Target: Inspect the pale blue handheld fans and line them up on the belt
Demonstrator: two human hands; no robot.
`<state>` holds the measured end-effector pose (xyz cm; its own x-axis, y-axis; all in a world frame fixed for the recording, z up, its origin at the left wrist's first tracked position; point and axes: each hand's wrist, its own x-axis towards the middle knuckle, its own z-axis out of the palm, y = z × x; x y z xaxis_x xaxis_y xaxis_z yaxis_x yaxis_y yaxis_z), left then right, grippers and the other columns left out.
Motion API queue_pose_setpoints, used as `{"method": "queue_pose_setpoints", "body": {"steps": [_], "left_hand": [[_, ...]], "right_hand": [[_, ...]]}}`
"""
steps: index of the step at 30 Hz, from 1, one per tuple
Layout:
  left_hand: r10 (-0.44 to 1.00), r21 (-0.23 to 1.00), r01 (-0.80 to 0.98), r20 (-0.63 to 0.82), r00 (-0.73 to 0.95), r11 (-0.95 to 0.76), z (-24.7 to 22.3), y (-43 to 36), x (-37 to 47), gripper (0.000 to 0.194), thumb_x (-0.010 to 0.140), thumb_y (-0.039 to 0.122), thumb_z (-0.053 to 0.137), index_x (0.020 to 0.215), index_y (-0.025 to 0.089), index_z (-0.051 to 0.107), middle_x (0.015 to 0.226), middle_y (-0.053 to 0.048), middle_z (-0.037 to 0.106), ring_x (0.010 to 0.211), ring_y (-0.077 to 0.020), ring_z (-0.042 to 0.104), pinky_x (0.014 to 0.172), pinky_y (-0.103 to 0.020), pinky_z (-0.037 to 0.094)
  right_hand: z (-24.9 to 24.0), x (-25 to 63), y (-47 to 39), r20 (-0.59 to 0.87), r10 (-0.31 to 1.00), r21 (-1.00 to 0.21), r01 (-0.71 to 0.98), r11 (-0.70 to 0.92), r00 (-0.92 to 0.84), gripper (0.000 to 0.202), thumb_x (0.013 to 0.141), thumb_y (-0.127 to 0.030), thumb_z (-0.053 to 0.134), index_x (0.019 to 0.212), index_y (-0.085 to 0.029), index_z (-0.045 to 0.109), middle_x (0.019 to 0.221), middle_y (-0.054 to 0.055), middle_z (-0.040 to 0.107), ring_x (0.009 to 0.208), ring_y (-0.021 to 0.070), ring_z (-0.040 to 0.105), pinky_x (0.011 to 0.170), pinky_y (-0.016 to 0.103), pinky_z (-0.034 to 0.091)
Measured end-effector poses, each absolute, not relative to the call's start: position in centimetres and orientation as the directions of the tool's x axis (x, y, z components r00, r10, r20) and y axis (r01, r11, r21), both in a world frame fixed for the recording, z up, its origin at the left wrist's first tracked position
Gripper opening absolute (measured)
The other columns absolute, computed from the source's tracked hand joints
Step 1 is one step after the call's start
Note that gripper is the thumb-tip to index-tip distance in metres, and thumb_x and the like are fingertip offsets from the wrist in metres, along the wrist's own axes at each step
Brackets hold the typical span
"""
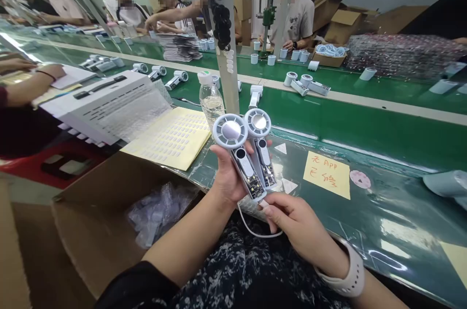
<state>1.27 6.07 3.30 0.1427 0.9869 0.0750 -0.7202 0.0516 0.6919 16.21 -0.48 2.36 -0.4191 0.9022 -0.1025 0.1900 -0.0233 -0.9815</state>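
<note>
Two light-blue handheld fans, each with a round head and an open handle baring a circuit board, are held side by side. My left hand (229,175) is wrapped round both, the nearer fan (245,158) in front and the second fan (263,148) just behind it to the right. At the bottom end of the nearer fan, my right hand (292,216) pinches the plug of a white cable (255,234), which loops down below the hands. The plug touches the fan's handle end.
A water bottle (211,103) stands behind the fans. Left are a yellow sticker sheet (175,141), a white box (109,102) and a carton (91,221) of plastic bags. A yellow note (327,174) lies right. Fans rest on the green conveyor (365,121); people sit beyond.
</note>
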Motion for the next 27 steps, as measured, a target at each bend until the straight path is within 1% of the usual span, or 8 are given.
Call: {"method": "queue_pose_setpoints", "body": {"steps": [4, 8, 10, 14, 17, 21, 23, 27], "left_hand": [[0.986, 0.687, -0.725, 0.094, 0.139, 0.037, 3.3, 5.8, 1.6, 0.068, 0.061, 0.088, 0.057, 0.066, 0.021, 0.058, 0.106, -0.008, 0.072, 0.118, -0.0336, 0.06, 0.089, -0.044, 0.054], [0.992, 0.704, -0.71, 0.106, 0.074, -0.022, 2.9, 5.4, 1.7, 0.067, 0.06, 0.087, 0.059, 0.067, 0.02, 0.06, 0.099, -0.007, 0.073, 0.105, -0.0307, 0.066, 0.084, -0.042, 0.054], [0.994, 0.708, -0.705, 0.101, 0.039, -0.044, 2.7, 5.3, 1.9, 0.066, 0.06, 0.086, 0.06, 0.067, 0.021, 0.06, 0.097, -0.006, 0.073, 0.099, -0.0288, 0.067, 0.081, -0.04, 0.054], [0.993, 0.757, -0.643, 0.106, -0.05, -0.113, 2.5, 5.2, 2.1, 0.067, 0.058, 0.087, 0.06, 0.064, 0.021, 0.06, 0.098, -0.007, 0.073, 0.107, -0.0313, 0.064, 0.086, -0.041, 0.053], [0.992, 0.767, -0.631, 0.123, -0.036, -0.118, 2.5, 5.4, 2.1, 0.067, 0.056, 0.088, 0.061, 0.064, 0.021, 0.061, 0.097, -0.007, 0.073, 0.112, -0.0331, 0.062, 0.09, -0.042, 0.052], [0.992, 0.71, -0.704, 0.105, 0.069, -0.026, 2.4, 5.5, 1.8, 0.067, 0.058, 0.088, 0.059, 0.064, 0.021, 0.06, 0.096, -0.008, 0.073, 0.107, -0.0321, 0.065, 0.086, -0.042, 0.054], [0.992, 0.669, -0.742, 0.063, 0.112, 0.041, 2.4, 5.5, 1.8, 0.068, 0.059, 0.089, 0.057, 0.063, 0.02, 0.057, 0.096, -0.007, 0.073, 0.1, -0.0303, 0.067, 0.082, -0.043, 0.056], [0.987, 0.594, -0.795, 0.003, 0.158, 0.125, 2.7, 5.4, 1.6, 0.068, 0.062, 0.087, 0.057, 0.064, 0.02, 0.055, 0.105, -0.006, 0.072, 0.093, -0.0255, 0.069, 0.078, -0.039, 0.056]], "right_hand": [[1.3, 15.1, -1.0, -0.044, 0.933, -0.999, 0.003, -0.046, -0.358, 0.035, 0.094, -0.046, 0.057, 0.07, -0.02, 0.056, 0.055, -0.003, 0.055, 0.055, 0.0132, 0.048, 0.059, 0.027, 0.037], [0.4, 14.2, -1.9, -0.084, 0.95, -0.967, -0.204, -0.151, -0.302, 0.038, 0.095, -0.054, 0.053, 0.077, -0.02, 0.055, 0.05, -0.008, 0.039, 0.046, 0.011, 0.038, 0.052, 0.027, 0.036], [0.2, 13.7, -2.1, -0.098, 0.952, -0.955, -0.243, -0.172, -0.29, 0.039, 0.094, -0.055, 0.054, 0.077, -0.02, 0.054, 0.05, -0.009, 0.037, 0.046, 0.0106, 0.038, 0.052, 0.026, 0.039], [0.2, 13.1, -2.1, -0.124, 0.952, -0.949, -0.247, -0.196, -0.279, 0.04, 0.094, -0.056, 0.054, 0.075, -0.021, 0.053, 0.047, -0.01, 0.036, 0.043, 0.0106, 0.038, 0.051, 0.027, 0.04], [0.4, 13.2, -1.9, -0.121, 0.956, -0.964, -0.197, -0.177, -0.266, 0.039, 0.097, -0.055, 0.048, 0.078, -0.021, 0.053, 0.046, -0.009, 0.037, 0.044, 0.0114, 0.039, 0.053, 0.027, 0.04], [0.8, 14.2, -1.5, -0.015, 0.951, -0.999, 0.038, -0.003, -0.309, 0.036, 0.097, -0.048, 0.049, 0.077, -0.02, 0.059, 0.074, 0.002, 0.061, 0.071, 0.0171, 0.056, 0.068, 0.029, 0.043], [1.0, 14.6, -1.4, 0.034, 0.938, -0.991, 0.11, 0.076, -0.346, 0.032, 0.097, -0.045, 0.049, 0.079, -0.021, 0.061, 0.084, 0.004, 0.064, 0.078, 0.019, 0.058, 0.071, 0.03, 0.043], [1.1, 14.7, -1.5, 0.159, 0.927, -0.973, 0.105, 0.205, -0.34, 0.031, 0.098, -0.039, 0.048, 0.073, -0.021, 0.057, 0.084, 0.004, 0.064, 0.078, 0.0196, 0.059, 0.07, 0.03, 0.043]]}}
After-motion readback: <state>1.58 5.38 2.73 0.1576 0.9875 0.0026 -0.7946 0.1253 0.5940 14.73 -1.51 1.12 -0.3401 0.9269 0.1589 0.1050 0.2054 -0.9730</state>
